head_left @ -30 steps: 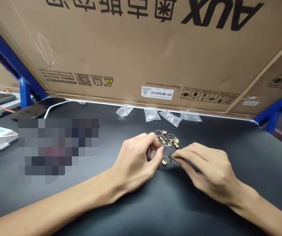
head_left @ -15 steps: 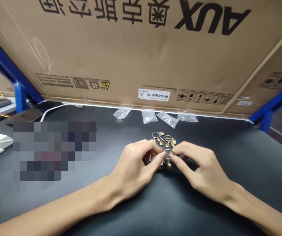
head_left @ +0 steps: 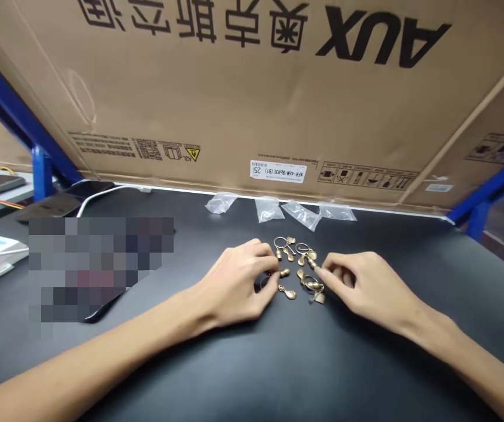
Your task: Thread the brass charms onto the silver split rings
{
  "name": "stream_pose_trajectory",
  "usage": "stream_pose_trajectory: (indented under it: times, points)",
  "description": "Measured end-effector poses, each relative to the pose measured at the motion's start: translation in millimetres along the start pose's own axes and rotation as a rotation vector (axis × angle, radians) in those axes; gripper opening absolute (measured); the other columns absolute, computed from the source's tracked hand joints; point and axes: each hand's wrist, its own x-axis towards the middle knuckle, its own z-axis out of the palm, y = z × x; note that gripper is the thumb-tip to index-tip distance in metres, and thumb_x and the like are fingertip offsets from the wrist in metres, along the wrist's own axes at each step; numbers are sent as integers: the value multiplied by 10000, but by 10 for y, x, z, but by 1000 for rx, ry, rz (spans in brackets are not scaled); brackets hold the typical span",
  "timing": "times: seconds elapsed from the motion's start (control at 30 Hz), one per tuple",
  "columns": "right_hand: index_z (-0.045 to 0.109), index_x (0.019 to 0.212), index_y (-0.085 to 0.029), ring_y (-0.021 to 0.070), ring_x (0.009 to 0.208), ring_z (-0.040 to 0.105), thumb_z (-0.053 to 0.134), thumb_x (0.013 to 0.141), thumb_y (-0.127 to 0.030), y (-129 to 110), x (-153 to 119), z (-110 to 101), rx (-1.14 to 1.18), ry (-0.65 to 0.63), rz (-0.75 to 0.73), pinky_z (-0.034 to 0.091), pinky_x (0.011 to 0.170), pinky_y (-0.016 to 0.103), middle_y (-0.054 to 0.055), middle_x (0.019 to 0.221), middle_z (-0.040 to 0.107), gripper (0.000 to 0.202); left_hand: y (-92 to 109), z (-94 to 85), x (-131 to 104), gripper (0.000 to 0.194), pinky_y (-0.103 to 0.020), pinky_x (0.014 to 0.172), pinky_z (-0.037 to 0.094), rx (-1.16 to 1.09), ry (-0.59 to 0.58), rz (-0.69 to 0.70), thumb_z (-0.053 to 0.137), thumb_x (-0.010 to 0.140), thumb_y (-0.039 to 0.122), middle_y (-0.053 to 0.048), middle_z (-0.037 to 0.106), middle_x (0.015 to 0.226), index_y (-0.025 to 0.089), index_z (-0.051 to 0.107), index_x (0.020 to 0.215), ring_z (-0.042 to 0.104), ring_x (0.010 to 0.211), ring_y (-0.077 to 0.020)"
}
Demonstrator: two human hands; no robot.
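Observation:
My left hand (head_left: 245, 284) has its thumb and fingers closed on a keychain with a metal ring (head_left: 263, 282), partly hidden by the fingers; a spoon-shaped brass charm (head_left: 288, 293) hangs out to the right. My right hand (head_left: 364, 290) is curled, its fingertips together at a small brass charm (head_left: 312, 263) of the back right keychain (head_left: 302, 249); whether it grips the charm is hard to see. Just below those fingertips lies another keychain (head_left: 311, 285) with brass charms. A further keychain (head_left: 281, 242) rests at the back left of the group.
Several clear plastic bags (head_left: 269, 208) lie along the back of the black table (head_left: 252, 369). Behind them leans a large cardboard box (head_left: 217, 105) between blue metal posts (head_left: 42, 173). A white cable (head_left: 98, 194) and a blurred-out area (head_left: 100, 269) are at the left.
My hands have moved apart from a shared hold on a ring. Two keychains now show in front, where my fingers covered them. My right hand has shifted to the right.

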Motion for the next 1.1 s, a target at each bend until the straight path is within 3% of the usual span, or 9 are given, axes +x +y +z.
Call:
stream_pose_trajectory:
  times: [0.1,0.2,0.27,0.33,0.5,0.67,1.1]
  points:
    - [520,607,-210,121,480,397,488,932,-507,96,29,-37,-79,121,12,308,530,265,-31,513,503,442,-47,-47,37,180,-251,645,406,-58,106,-62,488,870,190,-14,588,762,165,587,721,501,669,-123]
    - [349,564,-207,118,501,291,448,939,-521,222,89,-65,-66,245,54,266,523,271,-39,503,378,499,-141,-104,80,323,-247,552,306,-57,208,-189,453,884,225,39,369,574,185,354,579,330,538,-97]
    - [301,575,-209,120,526,266,421,946,-507,313,141,-60,-56,271,99,250,527,272,-40,520,342,490,-225,-132,104,392,-252,528,243,-7,233,-313,427,897,260,53,205,557,201,196,585,217,522,-97]
    - [286,577,-212,122,539,262,408,948,-492,396,190,-33,-64,252,130,244,528,271,-40,530,333,481,-309,-144,121,394,-256,534,226,73,224,-395,401,901,279,50,160,574,204,149,608,181,529,-103]
    - [274,576,-210,125,525,262,446,929,-493,486,239,64,-100,174,99,237,531,263,-46,512,334,484,-430,-124,139,374,-281,563,196,180,100,-383,429,873,291,40,255,518,202,228,571,208,503,-120]
    - [289,580,-213,128,507,269,429,939,-486,469,219,93,-130,139,51,233,532,264,-45,509,354,472,-411,-116,138,371,-290,556,166,215,-70,-337,424,892,327,7,391,507,201,325,557,298,473,-142]
    - [261,595,-211,132,508,227,413,951,-453,465,216,103,-165,136,39,239,527,267,-40,513,334,456,-394,-123,125,379,-290,553,185,262,-141,-341,386,938,341,-14,468,546,200,405,587,406,506,-161]
